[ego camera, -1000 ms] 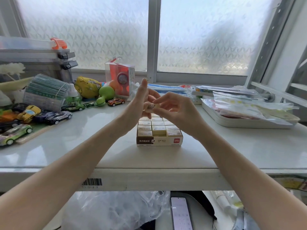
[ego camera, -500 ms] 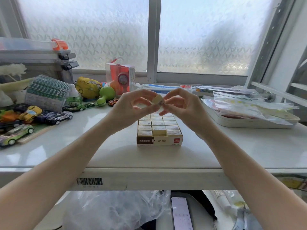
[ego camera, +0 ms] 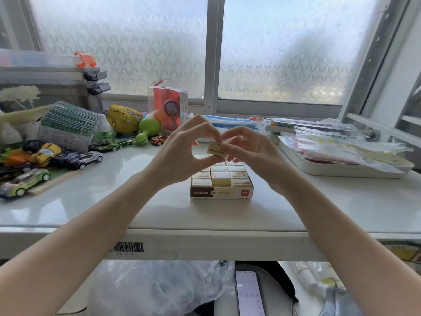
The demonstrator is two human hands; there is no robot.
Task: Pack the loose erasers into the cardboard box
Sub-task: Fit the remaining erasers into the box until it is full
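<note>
Both hands meet above the cardboard box (ego camera: 221,194): the left hand (ego camera: 182,156) and right hand (ego camera: 248,153) pinch one loose eraser (ego camera: 216,148) between fingertips (tilted, held in the air). Packed erasers (ego camera: 220,176) fill the box on the table (ego camera: 319,206).

Bare table (ego camera: 319,208) lies open in front of and beside the box (ego camera: 221,194); toy cars (ego camera: 84,159) crowd the left; a loaded tray (ego camera: 323,169) blocks the right; both hands hang above the box.
</note>
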